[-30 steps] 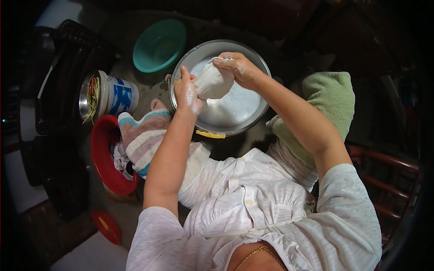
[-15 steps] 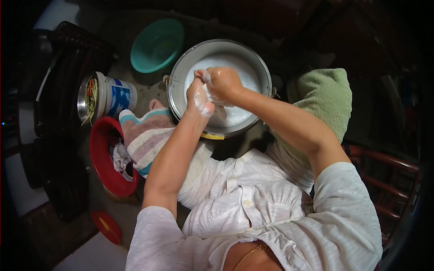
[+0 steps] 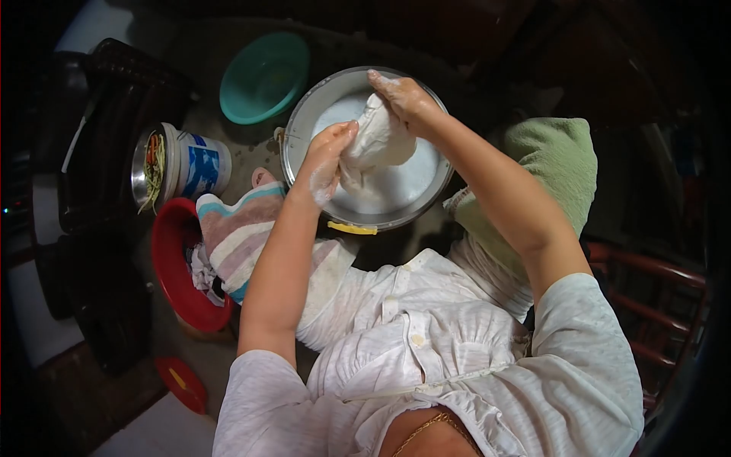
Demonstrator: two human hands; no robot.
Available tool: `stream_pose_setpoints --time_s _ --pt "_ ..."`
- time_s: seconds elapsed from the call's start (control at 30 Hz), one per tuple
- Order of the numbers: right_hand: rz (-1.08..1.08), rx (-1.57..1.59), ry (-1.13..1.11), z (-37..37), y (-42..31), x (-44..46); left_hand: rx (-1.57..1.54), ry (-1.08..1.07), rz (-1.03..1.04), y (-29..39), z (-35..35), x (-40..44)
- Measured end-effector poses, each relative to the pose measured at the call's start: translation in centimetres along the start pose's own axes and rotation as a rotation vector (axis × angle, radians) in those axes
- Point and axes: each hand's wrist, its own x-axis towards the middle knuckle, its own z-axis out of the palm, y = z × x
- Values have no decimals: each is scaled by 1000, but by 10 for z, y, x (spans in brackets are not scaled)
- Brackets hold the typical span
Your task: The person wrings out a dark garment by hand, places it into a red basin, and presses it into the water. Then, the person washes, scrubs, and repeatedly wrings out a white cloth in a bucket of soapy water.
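Observation:
A wet white cloth (image 3: 378, 142) is stretched between my two hands, above a round metal bucket (image 3: 292, 164) of whitish, sudsy water (image 3: 415, 186). My left hand (image 3: 327, 156) grips its left edge, thumb on top, with suds around the wrist. Farther up and to the right, my right hand (image 3: 405, 99) is closed on the cloth's upper edge, foam on the fingers. The lower part of the cloth hangs down toward the water. What kind of cloth item it is, I cannot make out.
A green basin (image 3: 263, 76) stands behind left of the bucket. Left are a white-and-blue pail (image 3: 204, 164), a metal bowl of shredded vegetables (image 3: 154, 171) and a red basin (image 3: 171, 266) with clothes. A striped towel (image 3: 247, 228) and green towel (image 3: 552, 167) cover my legs.
My hands were pressed together over the bucket with foam between them. Now they have moved apart, the right one up and rightward, and the white cloth is spread between them.

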Motion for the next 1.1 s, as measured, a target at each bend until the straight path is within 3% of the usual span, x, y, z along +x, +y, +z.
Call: stream_pose_setpoints --time_s 0.07,0.13,0.2,0.4,0.47,0.57,0.67,0.77,0.83,0.97,1.1 --pt "-30 25 -68 -14 10 18 481 43 95 2 -13 2" --pt "-28 41 -105 -17 4 12 560 76 139 7 -16 1" --pt "-26 57 -148 -20 -2 8 588 168 317 11 -20 -2" --pt "-205 -303 -392 -40 -11 6 462 305 462 17 -31 3" --pt "-175 -245 -384 -39 -10 6 337 213 509 15 -39 7" --pt "-128 -167 -341 -38 -13 5 310 249 512 11 -38 9" --pt "-83 -348 -343 -38 -10 10 231 335 498 11 -42 16" --pt "-147 -236 -287 -33 -2 11 111 271 435 13 -36 14" --pt "-153 141 -270 -26 1 7 71 215 361 16 -21 8" --pt "-89 319 -199 -14 6 3 83 39 283 13 -19 5" --pt "-157 385 -163 -5 9 4 16 130 353 7 -16 10"
